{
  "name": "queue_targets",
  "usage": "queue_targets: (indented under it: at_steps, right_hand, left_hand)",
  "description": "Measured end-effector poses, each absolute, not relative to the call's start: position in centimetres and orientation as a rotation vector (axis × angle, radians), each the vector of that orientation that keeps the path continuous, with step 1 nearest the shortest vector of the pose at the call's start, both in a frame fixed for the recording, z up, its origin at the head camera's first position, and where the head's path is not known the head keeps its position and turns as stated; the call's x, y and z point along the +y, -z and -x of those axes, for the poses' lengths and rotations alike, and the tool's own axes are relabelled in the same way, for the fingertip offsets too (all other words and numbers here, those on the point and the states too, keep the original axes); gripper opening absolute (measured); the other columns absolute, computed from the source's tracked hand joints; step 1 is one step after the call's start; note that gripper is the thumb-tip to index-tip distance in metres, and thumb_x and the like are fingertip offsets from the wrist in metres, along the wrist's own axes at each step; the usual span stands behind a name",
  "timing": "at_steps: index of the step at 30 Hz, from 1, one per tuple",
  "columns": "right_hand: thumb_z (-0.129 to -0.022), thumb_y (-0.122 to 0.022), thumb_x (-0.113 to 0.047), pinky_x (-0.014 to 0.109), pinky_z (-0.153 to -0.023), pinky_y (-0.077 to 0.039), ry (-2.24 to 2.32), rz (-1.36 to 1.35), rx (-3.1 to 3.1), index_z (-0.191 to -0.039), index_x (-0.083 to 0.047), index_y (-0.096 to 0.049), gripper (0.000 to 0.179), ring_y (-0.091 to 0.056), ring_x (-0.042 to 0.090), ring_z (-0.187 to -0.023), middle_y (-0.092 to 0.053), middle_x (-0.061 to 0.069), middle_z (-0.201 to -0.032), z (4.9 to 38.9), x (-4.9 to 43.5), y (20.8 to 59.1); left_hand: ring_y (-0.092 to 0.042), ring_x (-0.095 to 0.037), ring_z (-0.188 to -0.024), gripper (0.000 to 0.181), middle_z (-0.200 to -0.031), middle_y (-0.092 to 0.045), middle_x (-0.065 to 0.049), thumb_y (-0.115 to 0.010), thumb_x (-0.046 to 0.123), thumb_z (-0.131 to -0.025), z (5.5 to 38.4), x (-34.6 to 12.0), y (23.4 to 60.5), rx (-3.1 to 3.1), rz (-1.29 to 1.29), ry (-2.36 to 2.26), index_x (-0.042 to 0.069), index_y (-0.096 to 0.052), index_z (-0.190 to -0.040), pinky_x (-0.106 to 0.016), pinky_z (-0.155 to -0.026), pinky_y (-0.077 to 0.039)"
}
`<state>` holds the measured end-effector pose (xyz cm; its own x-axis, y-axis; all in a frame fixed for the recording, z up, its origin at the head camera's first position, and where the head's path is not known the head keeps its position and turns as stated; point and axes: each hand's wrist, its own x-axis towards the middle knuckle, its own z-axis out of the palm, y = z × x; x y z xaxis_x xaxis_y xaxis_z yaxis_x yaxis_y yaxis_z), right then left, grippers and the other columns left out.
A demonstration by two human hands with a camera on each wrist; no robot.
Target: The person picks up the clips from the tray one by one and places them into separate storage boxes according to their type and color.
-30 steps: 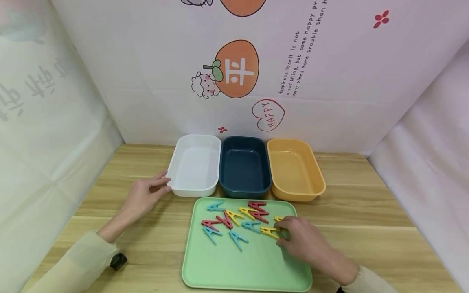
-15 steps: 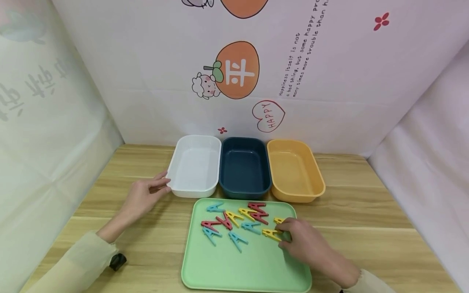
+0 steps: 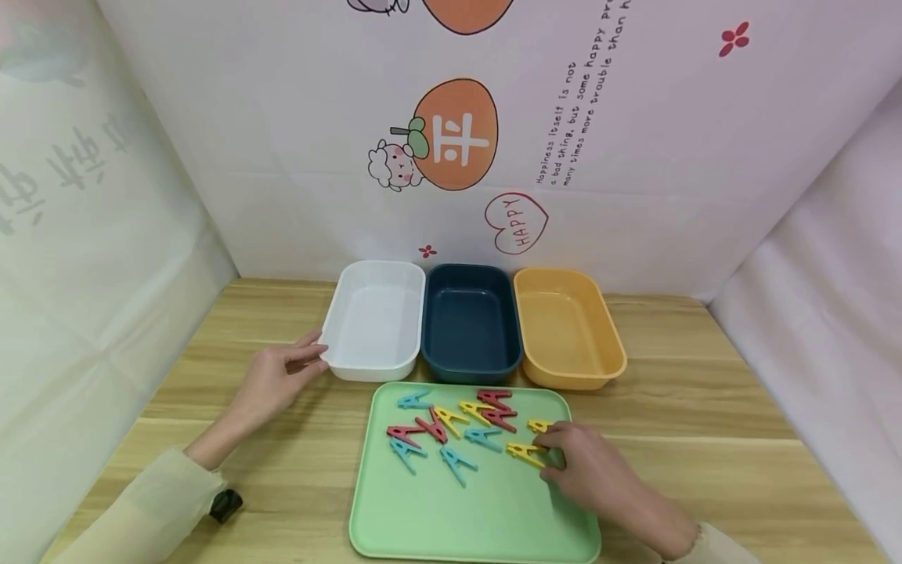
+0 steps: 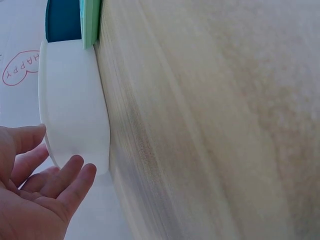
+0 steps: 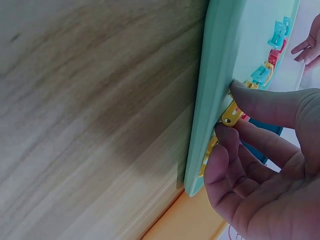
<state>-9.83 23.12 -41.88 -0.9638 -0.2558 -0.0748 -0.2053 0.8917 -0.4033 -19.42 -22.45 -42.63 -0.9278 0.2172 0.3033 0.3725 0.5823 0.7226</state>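
My right hand (image 3: 588, 470) pinches a yellow clothespin (image 3: 523, 452) between thumb and fingers, low over the right part of the green tray (image 3: 479, 525). In the right wrist view, the held yellow clothespin (image 5: 231, 114) shows between thumb and index finger. A second yellow clothespin (image 3: 539, 425) lies just beyond those fingers, partly covered. Several blue, red and yellow clothespins are spread over the tray's far half, among them a blue clothespin (image 3: 458, 462) and a red clothespin (image 3: 403, 432). My left hand (image 3: 275, 384) touches the white bin (image 3: 373, 374) at its near left corner, fingers loosely extended.
A dark blue bin (image 3: 472, 368) and an orange-yellow bin (image 3: 574, 377) stand beside the white one in a row behind the tray. All rest on a wooden table (image 3: 705, 439). A printed white cloth (image 3: 317, 196) hangs right behind the bins, with cloth on both sides too.
The right hand and its yellow clothespin have shifted slightly right and toward the near side of the tray. The left hand stays at the white bin.
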Motion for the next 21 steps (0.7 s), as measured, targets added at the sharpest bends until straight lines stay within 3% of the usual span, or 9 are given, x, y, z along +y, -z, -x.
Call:
queue_targets:
  at_steps: [21]
  right_hand:
    - [-0.077,-0.093,-0.003,0.052,-0.091,-0.059,0.632,0.344,2.904,-0.107,-0.010,-0.083,0.032,-0.068,0.026,-0.103,-0.072,0.004,-0.111,9.69,23.40,41.99]
  left_hand:
    - [-0.069,-0.036,-0.118,0.029,-0.147,-0.058,-0.020,-0.075,0.006,-0.100,19.37,-22.58,42.72,-2.650,0.477,1.268,-0.006,-0.073,-0.126,-0.025,-0.088,-0.059]
